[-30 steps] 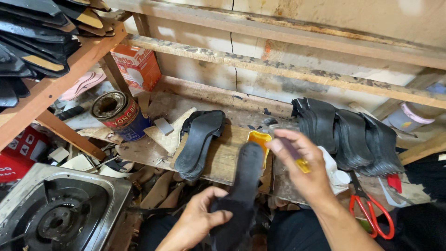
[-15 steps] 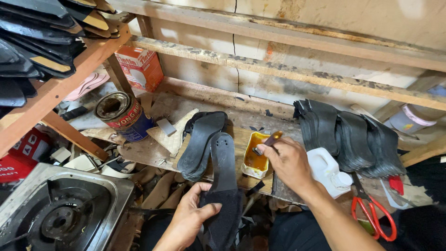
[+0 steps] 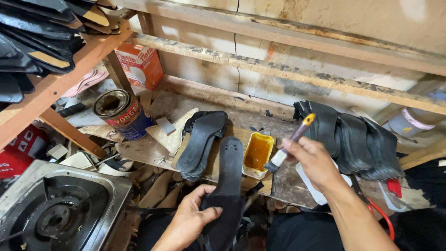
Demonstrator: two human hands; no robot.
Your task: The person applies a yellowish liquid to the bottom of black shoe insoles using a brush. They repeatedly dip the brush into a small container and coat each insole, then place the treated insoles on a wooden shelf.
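My left hand [image 3: 190,218] grips the heel end of a black shoe sole [image 3: 228,183], which points away from me over the wooden board [image 3: 153,151]. My right hand [image 3: 316,162] holds a small brush [image 3: 290,142] by its handle, bristle end down beside a small tub of yellow glue [image 3: 258,153]. The brush tip hangs just right of the tub, above the board. A second black sole [image 3: 202,142] lies flat on the board to the left of the held one.
A row of black soles [image 3: 350,139] leans at the right. A round tin can [image 3: 120,113] and an orange-and-white carton [image 3: 141,64] stand at the left back. A gas burner [image 3: 55,211] sits at lower left. Red-handled scissors [image 3: 378,214] lie at right.
My right hand dipped toward the glue tub, then lifted the brush up beside it. The held sole has swung from a tilt to pointing straight away.
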